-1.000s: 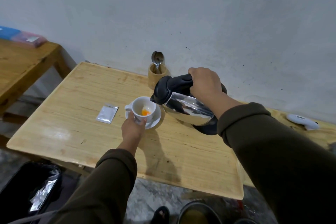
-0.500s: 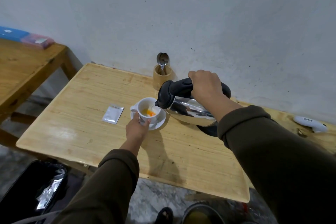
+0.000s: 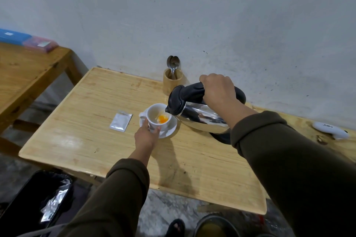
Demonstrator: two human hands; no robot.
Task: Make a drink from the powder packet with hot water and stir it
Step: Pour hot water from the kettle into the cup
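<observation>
A white cup [image 3: 154, 110] with orange powder in its bottom stands on a white saucer [image 3: 170, 131] on the wooden table [image 3: 81, 140]. My left hand [image 3: 146, 136] grips the cup's near side. My right hand [image 3: 217, 90] holds the black handle of a steel kettle [image 3: 200, 119], tilted with its spout over the cup's rim. A thin stream falls into the cup. A silver powder packet [image 3: 121, 122] lies flat just left of the saucer. Spoons [image 3: 173, 63] stand in a wooden holder [image 3: 172, 81] by the wall.
The kettle's black base [image 3: 221, 137] sits under the tilted kettle. A white device [image 3: 330, 130] lies at the table's right. A second wooden table [image 3: 23, 75] with blue and pink boxes is on the left. A black bin [image 3: 34, 204] stands below.
The kettle has tipped further, bringing its spout over the cup, and water now runs in. My left hand stays on the cup. The view shifted slightly.
</observation>
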